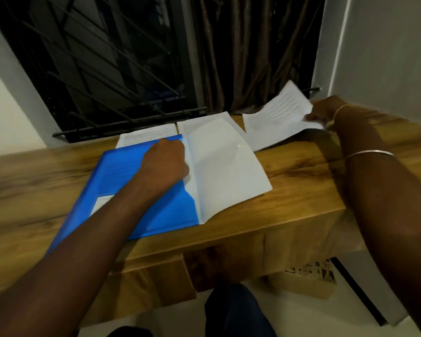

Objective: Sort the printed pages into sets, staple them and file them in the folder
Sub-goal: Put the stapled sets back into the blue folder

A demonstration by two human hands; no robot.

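Observation:
A blue folder (122, 171) lies open on the wooden desk (301, 195), its clear cover (224, 166) folded out to the right. My left hand (164, 164) rests curled on the folder near its spine, fingers tucked under at the cover's edge. Two printed pages, one (144, 136) on the left and another (195, 122) beside it, lie behind the folder. At the far right my right hand (326, 113) pinches the edge of a blurred set of printed pages (275, 120) lifted off the desk. No stapler shows.
A barred window (107, 69) and a dark curtain (253, 52) stand right behind the desk. A white wall (387, 52) closes the right side. Below the desk sit a cardboard box (309, 280) and my dark-clothed knee (236, 312).

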